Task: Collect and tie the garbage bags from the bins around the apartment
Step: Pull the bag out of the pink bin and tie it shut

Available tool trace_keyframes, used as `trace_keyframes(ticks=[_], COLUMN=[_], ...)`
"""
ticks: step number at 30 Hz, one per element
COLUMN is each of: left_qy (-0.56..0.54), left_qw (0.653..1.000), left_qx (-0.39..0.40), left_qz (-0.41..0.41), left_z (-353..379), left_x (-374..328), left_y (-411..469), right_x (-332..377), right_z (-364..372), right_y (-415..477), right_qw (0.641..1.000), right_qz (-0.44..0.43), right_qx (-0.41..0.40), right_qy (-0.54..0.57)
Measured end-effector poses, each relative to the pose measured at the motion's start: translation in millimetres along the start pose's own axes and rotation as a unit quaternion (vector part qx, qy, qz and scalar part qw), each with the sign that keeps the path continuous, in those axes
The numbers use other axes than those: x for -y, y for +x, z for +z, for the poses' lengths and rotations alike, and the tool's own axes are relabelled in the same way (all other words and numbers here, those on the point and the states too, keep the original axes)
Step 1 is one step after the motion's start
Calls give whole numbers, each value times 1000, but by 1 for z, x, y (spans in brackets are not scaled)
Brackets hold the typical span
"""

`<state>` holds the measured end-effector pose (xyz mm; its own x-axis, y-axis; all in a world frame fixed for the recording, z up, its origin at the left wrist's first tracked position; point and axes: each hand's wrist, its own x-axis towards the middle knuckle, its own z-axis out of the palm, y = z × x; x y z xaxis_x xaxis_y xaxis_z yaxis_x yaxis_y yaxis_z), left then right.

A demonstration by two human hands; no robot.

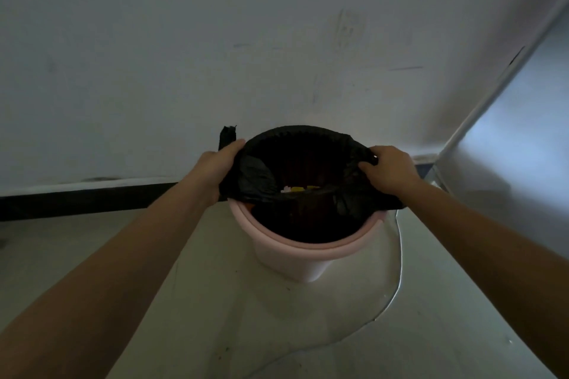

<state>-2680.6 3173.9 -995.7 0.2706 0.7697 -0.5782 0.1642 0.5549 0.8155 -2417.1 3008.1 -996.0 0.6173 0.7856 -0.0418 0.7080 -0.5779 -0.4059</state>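
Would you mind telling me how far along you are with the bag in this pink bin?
Done: the bag is pulled off the near rim of the bin, which shows bare pink. In hand: the left hand and right hand grip opposite sides of the bag's mouth. Left: the bag hangs inside the bin, open and untied, with yellow rubbish showing.
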Motion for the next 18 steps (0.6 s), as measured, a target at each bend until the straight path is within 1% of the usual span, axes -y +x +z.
trace_keyframes(ticks=[3, 5, 6, 7, 9, 10, 11, 13, 15, 16, 17, 18], left_qy=[-24, -45, -57, -63, -37, -11, 2, -25, -84, -86, -60, -18], left_qw=[997, 994, 994, 997, 995, 988, 981, 973, 962, 955, 950, 944], left_qx=[54, 59, 53, 26, -64, -86, -80, -3, 99, 132, 141, 131], left_qz=[-53, -77, -73, -43, 68, 127, 175, 227, 242, 251, 271, 301], left_z=[1, 2, 3, 5, 5, 7, 10, 25, 43, 52, 59, 65], left_x=[3, 6, 6, 7, 3, -3, -9, -22, -33, -35, -36, -36], left_y=[3, 3, 3, 5, 8, 6, 1, -16, -36, -45, -49, -53], right_x=[-3, -6, -8, -9, -10, -9, -8, -4, 1, 4, 9, 14], right_z=[0, 4, 6, 9, 14, 17, 19, 24, 22, 19, 14, 6], right_y=[2, 5, 7, 8, 9, 10, 9, 7, 4, 4, 3, 4], right_qw=[998, 998, 998, 998, 995, 993, 991, 985, 981, 977, 968, 950], right_qz=[-10, -24, -37, -50, -68, -69, -68, -72, -81, -95, -115, -143], right_qx=[-38, -46, -46, -48, -61, -69, -79, -93, -83, -84, -96, -117], right_qy=[50, 40, 24, 3, -39, -59, -82, -122, -153, -171, -204, -250])
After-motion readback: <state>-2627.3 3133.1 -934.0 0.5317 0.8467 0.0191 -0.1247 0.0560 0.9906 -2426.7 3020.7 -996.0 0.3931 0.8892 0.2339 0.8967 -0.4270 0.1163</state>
